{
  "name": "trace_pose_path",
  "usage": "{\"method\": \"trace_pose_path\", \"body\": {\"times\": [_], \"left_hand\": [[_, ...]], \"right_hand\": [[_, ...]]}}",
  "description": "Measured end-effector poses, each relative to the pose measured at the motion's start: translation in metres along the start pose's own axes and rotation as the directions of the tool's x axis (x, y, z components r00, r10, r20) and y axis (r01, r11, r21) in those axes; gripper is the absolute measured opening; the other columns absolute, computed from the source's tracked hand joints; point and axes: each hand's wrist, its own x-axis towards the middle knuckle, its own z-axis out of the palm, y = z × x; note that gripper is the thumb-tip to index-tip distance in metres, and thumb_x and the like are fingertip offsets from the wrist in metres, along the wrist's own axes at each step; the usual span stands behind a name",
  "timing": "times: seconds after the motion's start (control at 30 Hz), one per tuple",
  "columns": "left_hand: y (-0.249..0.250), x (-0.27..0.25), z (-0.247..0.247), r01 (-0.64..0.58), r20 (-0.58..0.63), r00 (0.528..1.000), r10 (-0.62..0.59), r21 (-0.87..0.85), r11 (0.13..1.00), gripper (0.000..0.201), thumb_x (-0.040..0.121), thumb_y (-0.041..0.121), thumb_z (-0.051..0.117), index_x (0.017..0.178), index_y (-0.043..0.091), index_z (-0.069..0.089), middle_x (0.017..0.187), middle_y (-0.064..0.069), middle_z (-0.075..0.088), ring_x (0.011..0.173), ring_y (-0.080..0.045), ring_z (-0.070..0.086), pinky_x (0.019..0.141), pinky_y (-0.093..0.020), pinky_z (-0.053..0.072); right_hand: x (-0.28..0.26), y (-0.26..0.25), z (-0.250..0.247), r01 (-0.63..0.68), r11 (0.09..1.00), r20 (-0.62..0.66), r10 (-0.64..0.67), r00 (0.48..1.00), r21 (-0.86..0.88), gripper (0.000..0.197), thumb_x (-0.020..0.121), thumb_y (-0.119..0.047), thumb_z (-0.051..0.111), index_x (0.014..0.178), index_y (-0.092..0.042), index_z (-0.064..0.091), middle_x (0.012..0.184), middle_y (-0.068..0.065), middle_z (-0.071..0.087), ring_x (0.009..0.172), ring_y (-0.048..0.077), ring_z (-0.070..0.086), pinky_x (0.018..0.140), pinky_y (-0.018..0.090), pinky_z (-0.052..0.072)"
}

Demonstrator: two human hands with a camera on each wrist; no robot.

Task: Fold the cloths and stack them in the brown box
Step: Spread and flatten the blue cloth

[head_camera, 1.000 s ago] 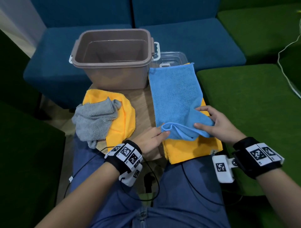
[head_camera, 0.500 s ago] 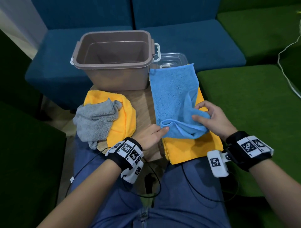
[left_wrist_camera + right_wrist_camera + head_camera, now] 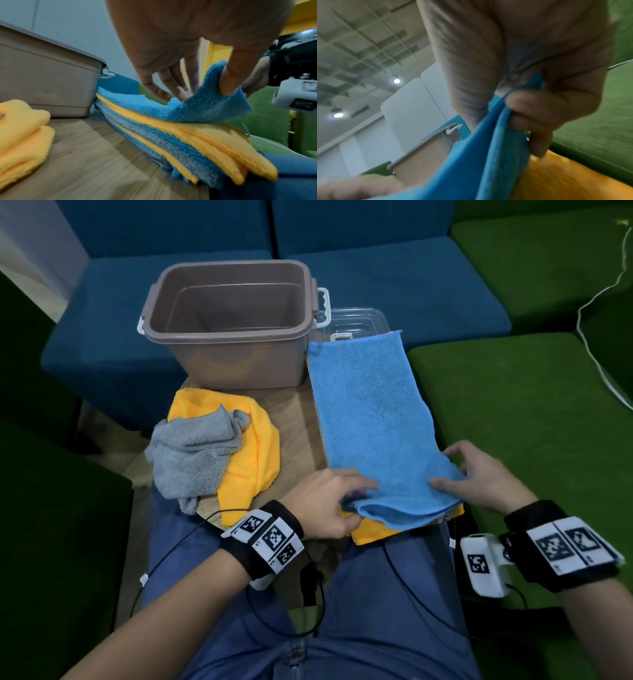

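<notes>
Left hand (image 3: pixel 325 501) pinching the near left corner of the blue cloth (image 3: pixel 373 422), thumb under and fingers (image 3: pixel 171 83) on top, close together. Right hand (image 3: pixel 486 477) pinching the near right corner, thumb and curled fingers (image 3: pixel 534 115) squeezing the folded blue edge. Both hands low in the frame, palms down, wrists bent toward the middle, near edge of the cloth lifted a little.

Seen only from the left wrist: a stack of cloths (image 3: pixel 180 135) under the blue one, yellow, blue and grey layers. From the head, only a yellow edge sticking out at the bottom.

Seen only from the head: brown box (image 3: pixel 233 323) open in the upper middle, just left of the blue cloth's far end. Grey cloth (image 3: pixel 191 453) crumpled on a yellow cloth (image 3: pixel 253 453) at middle left, on the wooden table (image 3: pixel 294 433)
</notes>
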Motion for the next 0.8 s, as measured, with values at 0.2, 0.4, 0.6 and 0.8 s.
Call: {"method": "trace_pose_path", "body": {"times": [0.2, 0.4, 0.6, 0.8], "left_hand": [[0.000, -0.004, 0.009, -0.003, 0.127, 0.992, -0.010, 0.102, 0.995, 0.026, 0.085, 0.026, 0.051, 0.097, 0.017, 0.072, 0.096, 0.005, 0.067, 0.082, -0.016, 0.062, 0.070, -0.035, 0.051], [0.001, -0.004, 0.011, 0.014, 0.154, 0.988, -0.026, 0.079, 0.997, 0.014, 0.083, 0.017, 0.059, 0.086, 0.012, 0.071, 0.092, 0.002, 0.065, 0.077, -0.015, 0.059, 0.064, -0.026, 0.043], [-0.003, -0.002, 0.022, 0.058, 0.180, 0.981, -0.070, 0.067, 0.996, 0.009, 0.078, 0.015, 0.059, 0.074, 0.011, 0.067, 0.084, 0.002, 0.060, 0.069, -0.016, 0.056, 0.063, -0.034, 0.049], [0.001, 0.013, 0.011, 0.110, 0.111, 0.988, -0.111, 0.017, 0.994, 0.020, 0.084, 0.026, 0.064, 0.069, 0.012, 0.065, 0.074, 0.001, 0.064, 0.062, -0.014, 0.056, 0.059, -0.030, 0.048]], "right_hand": [[-0.004, 0.005, 0.004, -0.053, 0.991, -0.067, 0.045, 0.997, -0.122, 0.029, 0.082, -0.033, 0.075, 0.089, -0.021, 0.049, 0.080, -0.002, 0.054, 0.080, 0.023, 0.057, 0.069, 0.035, 0.047], [-0.014, 0.000, 0.005, 0.145, 0.981, -0.252, -0.174, 0.952, -0.128, 0.023, 0.084, -0.024, 0.071, 0.079, -0.023, 0.049, 0.072, -0.005, 0.058, 0.065, 0.016, 0.054, 0.054, 0.030, 0.038], [-0.012, 0.013, 0.023, 0.021, 0.952, -0.094, -0.052, 0.994, -0.304, 0.020, 0.088, -0.022, 0.066, 0.079, -0.025, 0.049, 0.079, -0.006, 0.056, 0.077, 0.023, 0.057, 0.064, 0.033, 0.045], [-0.004, 0.001, 0.030, 0.173, 0.918, -0.176, -0.247, 0.953, -0.356, 0.024, 0.086, -0.026, 0.068, 0.103, -0.016, 0.053, 0.110, 0.004, 0.043, 0.104, 0.024, 0.047, 0.086, 0.037, 0.043]]}}
